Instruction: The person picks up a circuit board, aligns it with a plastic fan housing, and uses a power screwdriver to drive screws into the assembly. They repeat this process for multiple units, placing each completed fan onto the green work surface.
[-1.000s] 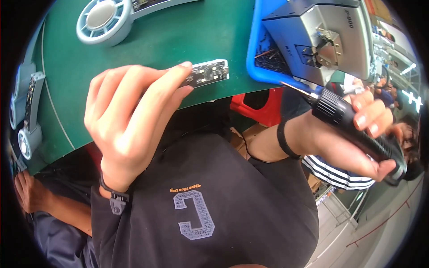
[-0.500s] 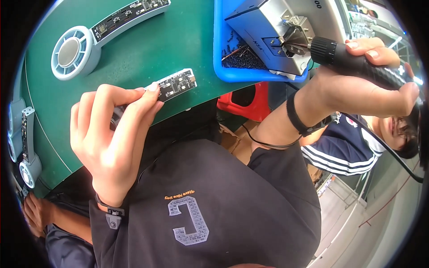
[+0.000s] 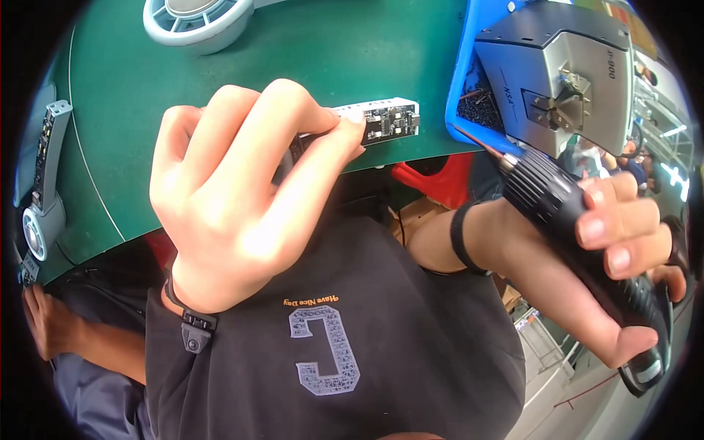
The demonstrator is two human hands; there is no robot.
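Left hand [image 3: 235,198] is clamped on a narrow circuit board strip [image 3: 381,119], fingertips pinching its near end; the strip lies on the green mat [image 3: 117,110] at 12 o'clock, right at the table edge. Right hand [image 3: 609,257] is wrapped tight around a black electric screwdriver [image 3: 579,227], bit aimed toward 11 o'clock at the blue tray [image 3: 462,88].

Judgement: keep the strip flat and pinned, bring the bit in square, and avoid tilting it.

Strip: slim, white-edged, dark board with small components; far end exposed, near end hidden under fingers.
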